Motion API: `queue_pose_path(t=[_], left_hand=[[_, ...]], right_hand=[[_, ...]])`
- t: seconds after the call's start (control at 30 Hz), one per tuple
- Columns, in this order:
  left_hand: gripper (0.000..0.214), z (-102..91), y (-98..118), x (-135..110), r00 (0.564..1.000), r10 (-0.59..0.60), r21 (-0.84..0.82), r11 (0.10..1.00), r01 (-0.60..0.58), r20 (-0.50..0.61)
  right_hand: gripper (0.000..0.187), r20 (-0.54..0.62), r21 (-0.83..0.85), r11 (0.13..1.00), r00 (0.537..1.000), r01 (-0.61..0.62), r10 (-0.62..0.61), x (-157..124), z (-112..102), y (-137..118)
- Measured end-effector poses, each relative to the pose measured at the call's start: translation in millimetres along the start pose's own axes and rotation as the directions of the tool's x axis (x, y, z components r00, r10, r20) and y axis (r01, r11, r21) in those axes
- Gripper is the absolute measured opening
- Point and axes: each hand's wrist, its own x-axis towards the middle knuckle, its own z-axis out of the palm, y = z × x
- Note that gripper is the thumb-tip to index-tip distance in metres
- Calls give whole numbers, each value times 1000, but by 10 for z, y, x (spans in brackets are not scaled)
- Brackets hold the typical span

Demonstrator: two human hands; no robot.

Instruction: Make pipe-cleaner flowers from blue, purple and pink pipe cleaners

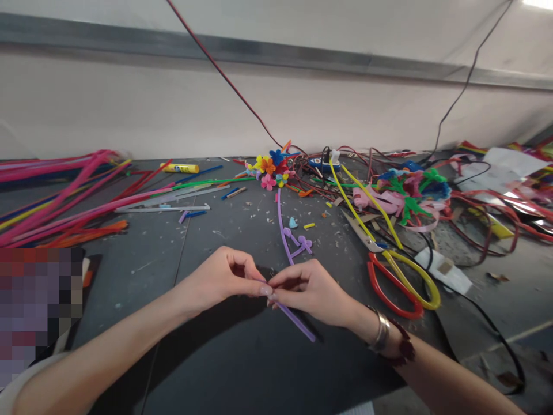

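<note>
Head view: our left hand (233, 278) and right hand (311, 291) meet over the table, thumbs and fingers pinching a purple fuzzy stem (298, 324) between them. Our fingertips sit close enough that we cannot tell exactly how the stem is bent there; its free end pokes out toward five o'clock, beneath the right hand. A silver bracelet (381, 329) and a dark red one (405, 347) circle our right wrist.

Just beyond our knuckles, at one o'clock, we have a small purple flower form (299, 242) beside a long purple stem (280, 214); whether that stem joins the piece in our fingers, we cannot tell. At three o'clock lie scissors with red and yellow handle loops (395, 288). Farther off, at two o'clock, we see a green, pink and blue fuzzy cluster (412, 204). Twelve o'clock holds a bunch of bright little flowers (268, 171) near the wall (173, 104). A yellow tube (180, 168) rests at eleven, and pink, red, yellow and blue stems (82, 196) spread out at ten.
</note>
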Motion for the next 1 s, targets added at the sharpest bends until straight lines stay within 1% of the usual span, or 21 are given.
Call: queue_pose_path(t=[0.2, 0.3, 0.47, 0.57, 0.67, 0.77, 0.9, 1.0], left_hand=[[15, -9, -31, 18, 999, 13, -6, 1000, -13, -39], [12, -44, -24, 28, 999, 35, 49, 998, -34, -21], [20, -90, 32, 26, 996, 57, 218, 974, -69, 62], [21, -77, 38, 17, 994, 89, 244, 964, -101, 59], [21, -61, 14, 14, 992, 116, 186, 975, -123, 46], [17, -64, -25, 28, 990, 135, 86, 987, -139, 49], [14, -75, -84, 69, 987, 158, -21, 987, -157, 15], [13, -58, -115, 82, 985, 170, -32, 985, -170, 3]], right_hand=[[18, -51, -123, 991, 997, 47, -54, 20, 15, 44], [16, -85, -110, 993, 995, 40, -50, 33, 15, 71], [17, -117, -90, 996, 992, 25, -35, 55, -7, 86], [15, -107, -35, 999, 994, -11, 7, 62, -17, 49], [13, -58, 73, 996, 997, -52, 56, 69, -35, -17], [14, 52, 242, 965, 995, -101, 91, 82, -74, -68], [25, 211, 448, 857, 962, -253, 174, 116, -146, -36], [23, 285, 516, 781, 930, -352, 231, 144, -183, 36]])
